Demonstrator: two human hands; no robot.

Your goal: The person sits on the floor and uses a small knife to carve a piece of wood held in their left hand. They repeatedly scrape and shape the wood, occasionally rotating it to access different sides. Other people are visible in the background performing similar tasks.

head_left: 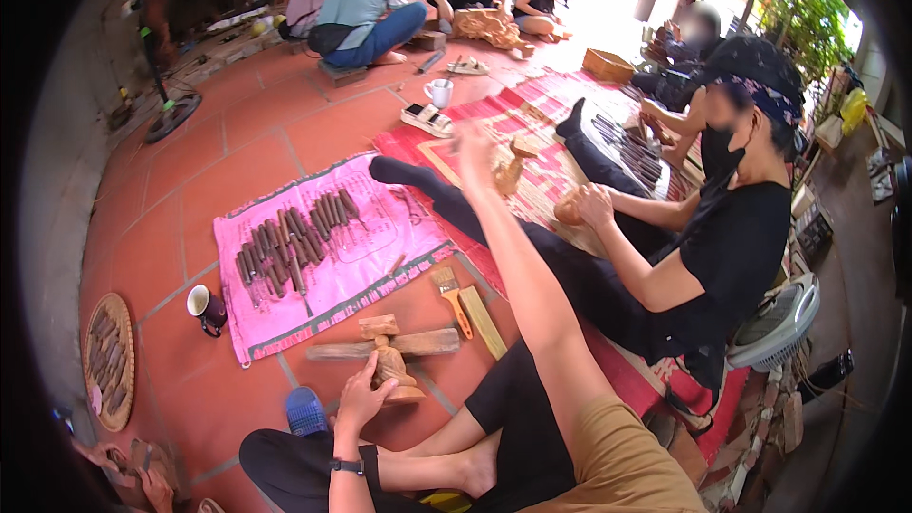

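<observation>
My left hand is closed around the lower part of a small carved wooden figure standing in front of my crossed legs. Just behind the figure lies a long wooden bar. My right arm stretches far forward and up, and my right hand is smeared by motion, so its fingers cannot be made out. In the picture that hand is nearest to another carved wooden figure on the red mat. A flat paintbrush with an orange handle rests beside a wooden strip, right of the bar.
Many dark-handled carving tools lie on a pink cloth. A mug and a woven tray of tools are at left, a blue slipper near my leg. A co-worker in black sits at right with outstretched legs, holding wood.
</observation>
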